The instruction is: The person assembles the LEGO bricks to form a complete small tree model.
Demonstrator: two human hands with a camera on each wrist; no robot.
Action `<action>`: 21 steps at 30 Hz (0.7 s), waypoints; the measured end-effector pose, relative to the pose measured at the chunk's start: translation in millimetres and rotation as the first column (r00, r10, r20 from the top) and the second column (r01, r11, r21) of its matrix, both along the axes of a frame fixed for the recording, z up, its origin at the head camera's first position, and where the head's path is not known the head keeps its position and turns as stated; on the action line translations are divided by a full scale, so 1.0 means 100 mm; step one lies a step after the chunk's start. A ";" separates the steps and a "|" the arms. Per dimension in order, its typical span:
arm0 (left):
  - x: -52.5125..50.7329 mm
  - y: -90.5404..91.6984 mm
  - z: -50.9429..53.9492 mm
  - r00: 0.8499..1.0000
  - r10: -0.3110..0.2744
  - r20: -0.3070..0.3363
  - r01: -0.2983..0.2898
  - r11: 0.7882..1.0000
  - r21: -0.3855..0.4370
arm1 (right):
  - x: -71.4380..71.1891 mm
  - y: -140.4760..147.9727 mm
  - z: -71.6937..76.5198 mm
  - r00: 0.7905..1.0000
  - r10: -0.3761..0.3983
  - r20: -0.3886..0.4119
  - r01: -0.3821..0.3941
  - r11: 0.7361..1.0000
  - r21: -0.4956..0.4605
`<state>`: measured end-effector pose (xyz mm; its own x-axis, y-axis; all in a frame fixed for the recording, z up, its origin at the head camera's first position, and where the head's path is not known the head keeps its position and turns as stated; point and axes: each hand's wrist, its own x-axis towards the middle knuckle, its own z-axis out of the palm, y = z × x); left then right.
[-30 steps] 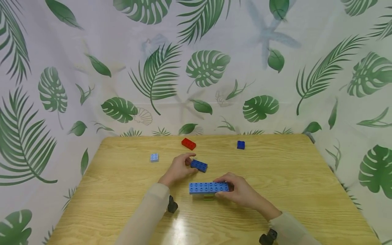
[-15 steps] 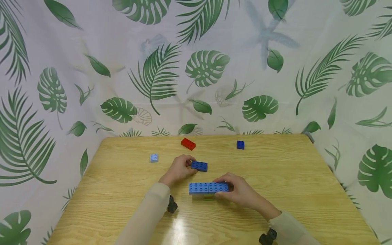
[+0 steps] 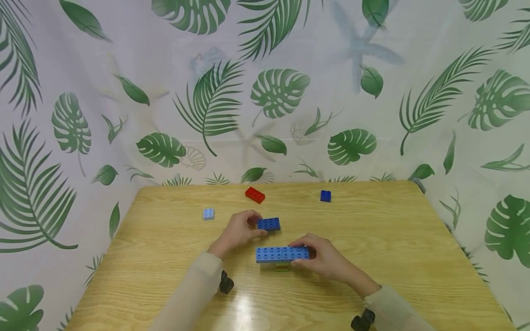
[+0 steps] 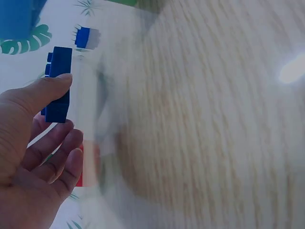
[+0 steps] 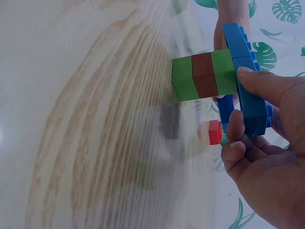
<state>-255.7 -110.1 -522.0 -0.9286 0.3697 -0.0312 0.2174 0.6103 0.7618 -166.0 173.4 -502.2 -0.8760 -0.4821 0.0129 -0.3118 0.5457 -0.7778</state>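
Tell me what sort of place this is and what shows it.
Probably a toy-building spot, likely indoors: a wood-grain table, a leaf-print sheet screening its back and sides, and a brick stack gripped by the right hand.

The head view looks forward and down over the table (image 3: 372, 257), while close, sideways-turned left and right wrist views share the longer dark blue brick (image 3: 269, 224), at left and centre-right.

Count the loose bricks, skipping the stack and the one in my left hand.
3: a light blue brick on the left of the table, a red brick near its back edge, and a small dark blue brick right of the red one. More could be hidden.
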 end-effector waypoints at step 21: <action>0.37 -0.07 0.39 0.990 -0.121 -0.071 0.126 0.990 0.067 | 0.00 0.01 0.00 1.000 0.021 -0.021 -0.022 0.999 -0.034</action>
